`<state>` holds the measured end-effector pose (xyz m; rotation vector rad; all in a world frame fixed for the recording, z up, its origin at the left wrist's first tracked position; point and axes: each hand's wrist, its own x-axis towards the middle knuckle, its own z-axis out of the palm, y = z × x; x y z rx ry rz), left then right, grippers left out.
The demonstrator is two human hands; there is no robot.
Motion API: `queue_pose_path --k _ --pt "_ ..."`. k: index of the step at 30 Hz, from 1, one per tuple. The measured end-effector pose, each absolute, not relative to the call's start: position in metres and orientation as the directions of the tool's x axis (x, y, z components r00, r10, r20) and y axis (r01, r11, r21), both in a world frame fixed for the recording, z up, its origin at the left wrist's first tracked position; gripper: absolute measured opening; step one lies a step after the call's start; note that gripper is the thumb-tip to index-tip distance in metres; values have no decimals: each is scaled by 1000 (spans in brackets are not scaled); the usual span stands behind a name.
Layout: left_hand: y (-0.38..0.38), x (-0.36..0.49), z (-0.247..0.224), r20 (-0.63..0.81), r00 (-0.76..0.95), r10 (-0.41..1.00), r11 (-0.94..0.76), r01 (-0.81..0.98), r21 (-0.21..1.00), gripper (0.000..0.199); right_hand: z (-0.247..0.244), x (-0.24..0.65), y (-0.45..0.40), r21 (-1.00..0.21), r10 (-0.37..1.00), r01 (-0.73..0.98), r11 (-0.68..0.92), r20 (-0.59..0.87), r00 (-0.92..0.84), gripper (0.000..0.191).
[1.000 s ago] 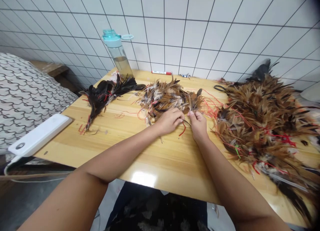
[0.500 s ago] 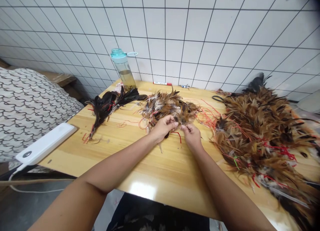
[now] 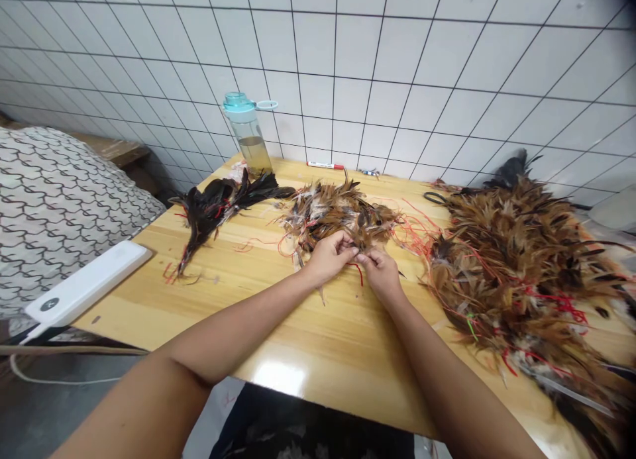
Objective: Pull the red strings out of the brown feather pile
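My left hand (image 3: 332,257) and my right hand (image 3: 381,271) meet at the near edge of a pile of brown and white feathers (image 3: 325,207) in the middle of the table. Both are closed in a pinch, thumbs against fingers, with the fingertips almost touching. Brown feathers (image 3: 366,230) stick up from between them, the quill ends hidden by my fingers. Just below the fingertips, a short red string (image 3: 358,275) lies on the wood. Loose red strings (image 3: 415,237) spread to the right of the pile.
Black feathers (image 3: 211,204) lie on the left, near a water bottle (image 3: 254,148). A large heap of brown feathers (image 3: 517,247) covers the right side. A red-and-white marker (image 3: 324,165) rests by the tiled wall. At the left edge sits a white power strip (image 3: 89,283).
My hands have drawn slightly closer together, fingertips now nearly touching. The feathers between them sit lower, among the pile. The camera view has shifted a little.
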<state>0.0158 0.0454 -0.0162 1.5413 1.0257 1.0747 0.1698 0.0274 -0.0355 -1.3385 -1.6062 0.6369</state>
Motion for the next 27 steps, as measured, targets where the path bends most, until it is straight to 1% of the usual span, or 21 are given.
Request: queue_pose_path --k 2,5,8,10,12,15,17,21,24,27 --pt "45 16 -15 138 267 954 -166 84 983 17 -35 170 28 -835 945 470 286 327 7 28" --pt "43 16 -10 105 293 950 -109 -1 994 21 -35 172 28 -838 945 454 302 326 -26 26" --pt "42 15 -6 51 306 951 -18 -110 994 29 -36 174 29 -861 950 410 300 310 -44 24" --pt "41 15 -5 5 326 945 50 -160 986 33 -37 175 30 -867 955 413 280 295 -30 25" --pt "42 15 -5 -18 363 932 81 -160 984 33 -39 177 30 -858 959 441 263 282 -23 25" --pt "42 14 -5 -2 400 917 57 -127 990 30 -40 177 30 -839 958 473 268 285 -39 22" --pt "43 14 -5 -5 397 918 57 -119 991 28 -40 176 29 -822 953 493 284 297 -53 21" --pt "43 16 -7 -70 385 920 122 -112 986 27 -41 173 27 -791 947 526 312 302 -107 24" --pt "43 16 -8 -97 362 927 153 -131 979 27 -41 171 26 -790 944 519 327 295 -146 28" --pt "44 16 -9 -122 380 917 199 -173 965 28 -40 171 27 -823 951 477 309 272 -147 28"
